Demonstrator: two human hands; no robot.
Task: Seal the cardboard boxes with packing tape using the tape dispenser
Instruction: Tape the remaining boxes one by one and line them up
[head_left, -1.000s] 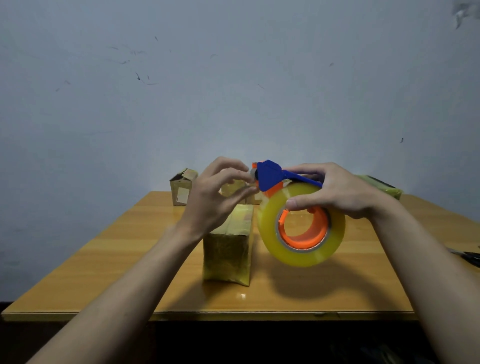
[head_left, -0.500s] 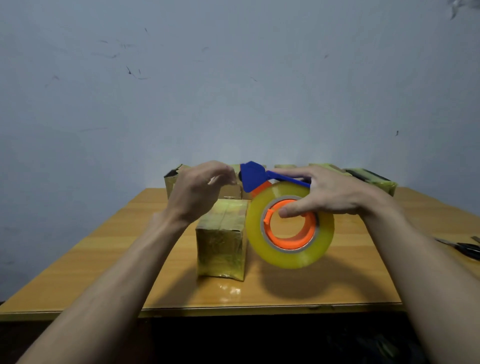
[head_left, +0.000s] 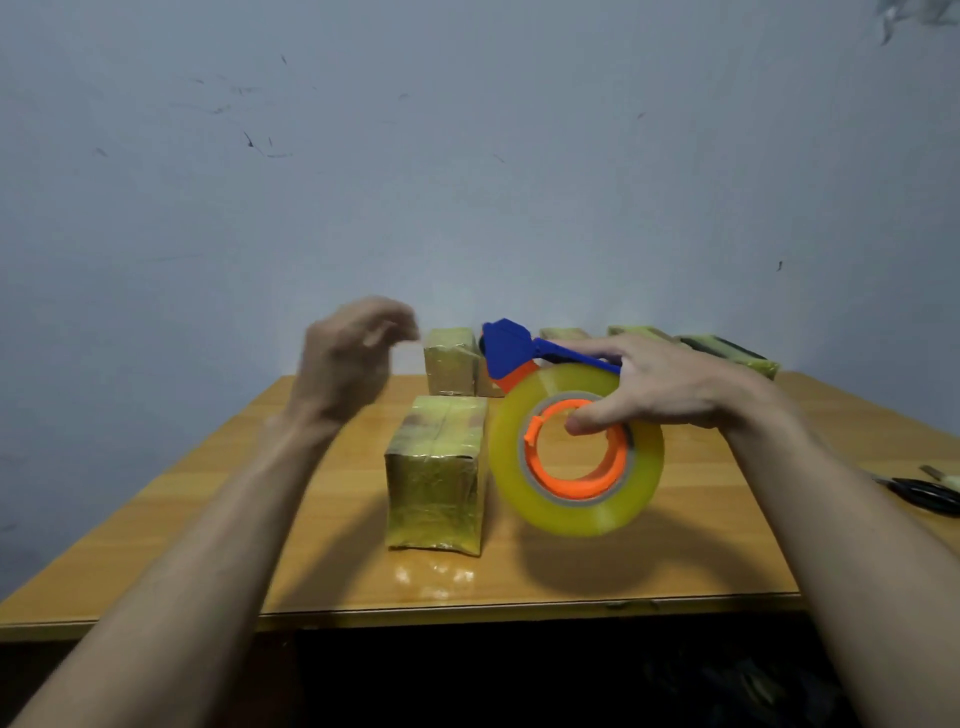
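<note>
Your right hand (head_left: 670, 387) grips the dispenser (head_left: 574, 447) above the counter (head_left: 701, 561) middle; left hand (head_left: 348, 364) is blurred, loosely curled, seemingly empty; pinch the tape end firmly, then pull toward the box (head_left: 434, 478) near the front edge.

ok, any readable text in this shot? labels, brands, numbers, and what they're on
None readable.
Tape roll and its blue and orange dispenser: no print visible.
Wrapped box in front and boxes at the back: shiny tape over plain cardboard, no legible label.
Scissors at the table's right edge: no marking can be made out.
Wall: scuff marks only.
</note>
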